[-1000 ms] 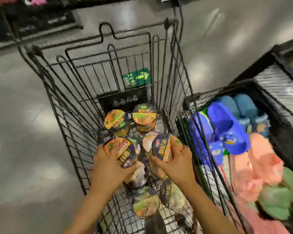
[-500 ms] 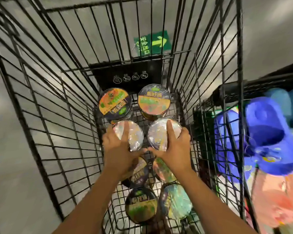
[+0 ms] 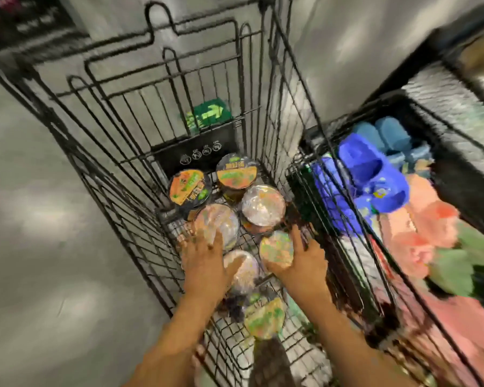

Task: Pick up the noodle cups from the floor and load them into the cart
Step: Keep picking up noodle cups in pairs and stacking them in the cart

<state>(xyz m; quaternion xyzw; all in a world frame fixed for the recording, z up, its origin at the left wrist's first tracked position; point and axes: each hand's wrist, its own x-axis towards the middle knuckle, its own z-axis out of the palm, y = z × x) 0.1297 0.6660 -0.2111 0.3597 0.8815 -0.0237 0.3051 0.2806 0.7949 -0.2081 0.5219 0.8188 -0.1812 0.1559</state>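
Observation:
The black wire cart [image 3: 173, 159] stands on the grey floor and holds several noodle cups. Two orange-lidded cups [image 3: 189, 188] [image 3: 236, 173] sit at the far end. Behind them stand two cups with shiny glaring lids [image 3: 221, 222] [image 3: 263, 205]. My left hand [image 3: 204, 263] is inside the cart with fingers spread, its fingertips at the near edge of the left shiny cup. My right hand [image 3: 301, 262] lies relaxed beside another cup [image 3: 277, 247], holding nothing. More cups [image 3: 264, 317] lie nearer me between my forearms. The picture is blurred by motion.
A wire bin [image 3: 299, 174] right of the cart holds blue slippers [image 3: 372, 174] and pink slippers [image 3: 419, 227]. A green arrow sign [image 3: 211, 113] shows on the floor through the cart's front. Grey floor [image 3: 53, 233] lies to the left.
Both hands have let go of the two shiny-lidded cups, which now stand behind the orange-lidded pair. The hands have drawn back toward me, and my head has risen away from the cart.

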